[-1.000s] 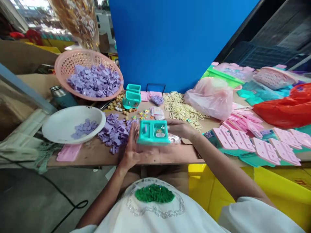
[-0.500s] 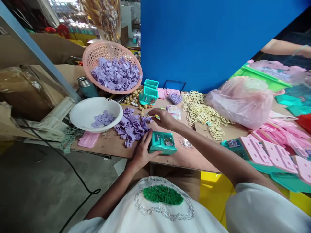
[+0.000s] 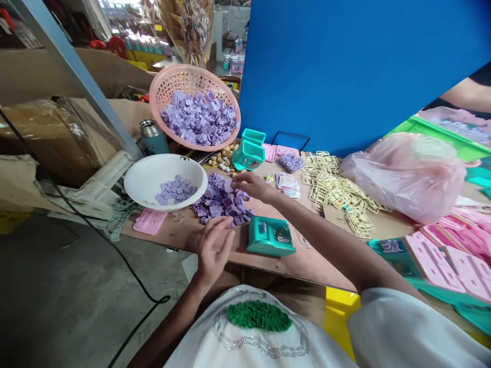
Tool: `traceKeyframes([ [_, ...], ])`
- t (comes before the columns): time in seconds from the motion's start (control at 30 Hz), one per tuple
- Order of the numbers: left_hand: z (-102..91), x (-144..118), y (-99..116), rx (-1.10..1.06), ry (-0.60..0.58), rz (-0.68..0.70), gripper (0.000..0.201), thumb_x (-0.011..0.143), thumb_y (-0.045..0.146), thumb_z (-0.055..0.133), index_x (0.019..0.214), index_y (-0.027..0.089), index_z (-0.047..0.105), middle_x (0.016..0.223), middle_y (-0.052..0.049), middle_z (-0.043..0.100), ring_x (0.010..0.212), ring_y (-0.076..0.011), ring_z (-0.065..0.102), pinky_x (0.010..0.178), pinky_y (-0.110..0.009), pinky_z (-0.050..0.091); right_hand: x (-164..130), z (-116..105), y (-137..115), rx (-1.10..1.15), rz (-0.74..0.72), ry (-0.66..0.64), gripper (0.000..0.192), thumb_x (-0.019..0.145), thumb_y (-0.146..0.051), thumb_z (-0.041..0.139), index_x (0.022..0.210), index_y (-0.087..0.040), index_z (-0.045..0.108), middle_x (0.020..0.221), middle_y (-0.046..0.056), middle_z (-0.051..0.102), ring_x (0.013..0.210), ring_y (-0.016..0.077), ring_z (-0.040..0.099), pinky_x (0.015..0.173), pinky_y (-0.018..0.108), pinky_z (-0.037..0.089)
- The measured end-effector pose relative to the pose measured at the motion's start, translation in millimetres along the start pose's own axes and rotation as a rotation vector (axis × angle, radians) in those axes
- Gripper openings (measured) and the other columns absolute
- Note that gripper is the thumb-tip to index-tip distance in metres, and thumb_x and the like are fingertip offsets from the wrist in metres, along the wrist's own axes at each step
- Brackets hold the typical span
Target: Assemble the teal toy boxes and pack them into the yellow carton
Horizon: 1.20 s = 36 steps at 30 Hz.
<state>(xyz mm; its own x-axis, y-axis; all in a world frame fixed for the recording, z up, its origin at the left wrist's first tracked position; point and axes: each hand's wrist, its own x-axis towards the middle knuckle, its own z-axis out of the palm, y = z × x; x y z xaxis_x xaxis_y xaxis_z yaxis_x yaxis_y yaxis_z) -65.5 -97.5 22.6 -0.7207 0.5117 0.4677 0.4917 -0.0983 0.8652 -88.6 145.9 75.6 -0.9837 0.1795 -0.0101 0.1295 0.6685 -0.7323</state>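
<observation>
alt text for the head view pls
A person's right hand reaches into a pile of purple pieces on a table; the left hand hovers open beside a teal toy.

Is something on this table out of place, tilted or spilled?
Yes. The pink basket of purple pieces stands tilted at the back, its mouth turned toward the table. A loose heap of purple pieces lies on the bare board beside the white bowl, under the right hand. Nothing looks broken.

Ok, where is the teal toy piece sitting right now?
In the head view, the teal toy piece lies on the wooden table near its front edge, just right of the left hand and in front of the loose purple pieces.
</observation>
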Motion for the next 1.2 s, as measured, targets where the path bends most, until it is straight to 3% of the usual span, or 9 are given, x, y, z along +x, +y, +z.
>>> traceKeyframes([
  [0.13, 4.5, 27.9, 8.5, -0.432, 0.082, -0.313, 0.043, 0.095, 0.05, 0.078, 0.126, 0.021, 0.078, 0.128, -0.012, 0.077, 0.109, -0.022, 0.075, 0.094, -0.031, 0.063, -51.0, -18.8, -13.7, 0.828, 0.061, -0.122, 0.038, 0.085, -0.053, 0.083, 0.084, -0.019, 0.066, 0.087, 0.005, 0.07, 0.082, 0.0197, 0.068, 0.08, 0.038, 0.064],
  [0.23, 20.1, 48.6, 19.3, -0.73, 0.008, -0.47, 0.055, 0.077, 0.057, 0.093, 0.114, 0.018, 0.082, 0.112, -0.01, 0.082, 0.086, -0.0161, 0.074, 0.075, -0.024, 0.06, -83.0, -18.2, -23.7, 1.027, 0.083, -0.173, 0.047, 0.074, -0.055, 0.094, 0.084, -0.018, 0.067, 0.088, 0.004, 0.07, 0.086, 0.0193, 0.07, 0.084, 0.038, 0.066],
  [0.37, 37.7, 61.3, 36.0, -0.894, -0.03, -0.567, 0.048, 0.055, 0.046, 0.107, 0.087, 0.018, 0.083, 0.082, -0.001, 0.08, 0.065, -0.0093, 0.066, 0.061, -0.019, 0.054, -108.7, -11.7, -23.5, 0.851, 0.014, 0.059, 0.052, 0.078, -0.063, 0.091, 0.09, -0.018, 0.07, 0.088, 0.003, 0.069, 0.081, 0.0171, 0.069, 0.08, 0.036, 0.066],
  [0.47, 41.5, 62.5, 44.3, -0.882, -0.053, -0.597, 0.047, 0.05, 0.042, 0.108, 0.078, 0.017, 0.081, 0.071, 0.002, 0.076, 0.061, -0.0086, 0.066, 0.058, -0.018, 0.053, -125.7, -13.1, -21.0, 0.403, -0.248, 0.333, 0.051, 0.09, -0.062, 0.081, 0.117, -0.02, 0.075, 0.115, 0.012, 0.072, 0.105, 0.0233, 0.071, 0.089, 0.039, 0.066],
  [0.57, 42.4, 61.8, 49.1, -0.816, -0.107, -0.602, 0.047, 0.049, 0.043, 0.108, 0.077, 0.016, 0.081, 0.069, 0.001, 0.076, 0.058, -0.008, 0.065, 0.058, -0.018, 0.053, -144.0, -16.7, -23.7, -0.093, -0.503, 0.367, 0.047, 0.105, -0.045, 0.066, 0.146, -0.022, 0.066, 0.143, 0.019, 0.066, 0.134, 0.0304, 0.065, 0.11, 0.049, 0.059],
  [0.67, 45.2, 59.6, 52.3, -0.756, -0.147, -0.582, 0.048, 0.049, 0.043, 0.108, 0.08, 0.017, 0.083, 0.074, -0.002, 0.079, 0.064, -0.0115, 0.07, 0.064, -0.021, 0.057, -158.9, -17.4, -29.0, -0.342, -0.584, 0.409, 0.049, 0.11, -0.029, 0.057, 0.158, -0.023, 0.056, 0.146, 0.02, 0.067, 0.137, 0.0302, 0.065, 0.113, 0.051, 0.057],
  [0.87, 46.1, 39.9, 35.0, -0.562, -0.239, -0.373, 0.047, 0.072, 0.054, 0.097, 0.104, 0.021, 0.086, 0.109, -0.008, 0.082, 0.1, -0.0232, 0.078, 0.089, -0.033, 0.065, -173.3, -16.2, -20.1, -0.209, -0.582, 0.474, 0.043, 0.108, -0.024, 0.061, 0.151, -0.026, 0.066, 0.133, 0.017, 0.074, 0.122, 0.0258, 0.073, 0.104, 0.043, 0.061],
  [1.0, 42.3, 14.9, 0.0, -0.312, -0.286, -0.19, 0.079, 0.075, 0.053, 0.096, 0.143, 0.023, 0.07, 0.157, -0.016, 0.059, 0.148, -0.0334, 0.057, 0.117, -0.043, 0.056, -178.1, -7.8, -0.2, -0.03, -0.406, 0.464, 0.033, 0.107, -0.031, 0.066, 0.137, -0.024, 0.077, 0.126, 0.015, 0.077, 0.116, 0.0245, 0.075, 0.098, 0.038, 0.063],
  [1.2, 48.5, -2.9, -33.4, -0.203, -0.391, -0.108, 0.083, 0.085, 0.053, 0.088, 0.155, 0.024, 0.056, 0.16, -0.016, 0.057, 0.15, -0.033, 0.055, 0.127, -0.048, 0.046, -177.8, 13.3, 12.2, -0.022, -0.356, 0.404, 0.031, 0.109, -0.031, 0.063, 0.133, -0.02, 0.079, 0.125, 0.016, 0.076, 0.11, 0.0221, 0.077, 0.092, 0.034, 0.064],
])
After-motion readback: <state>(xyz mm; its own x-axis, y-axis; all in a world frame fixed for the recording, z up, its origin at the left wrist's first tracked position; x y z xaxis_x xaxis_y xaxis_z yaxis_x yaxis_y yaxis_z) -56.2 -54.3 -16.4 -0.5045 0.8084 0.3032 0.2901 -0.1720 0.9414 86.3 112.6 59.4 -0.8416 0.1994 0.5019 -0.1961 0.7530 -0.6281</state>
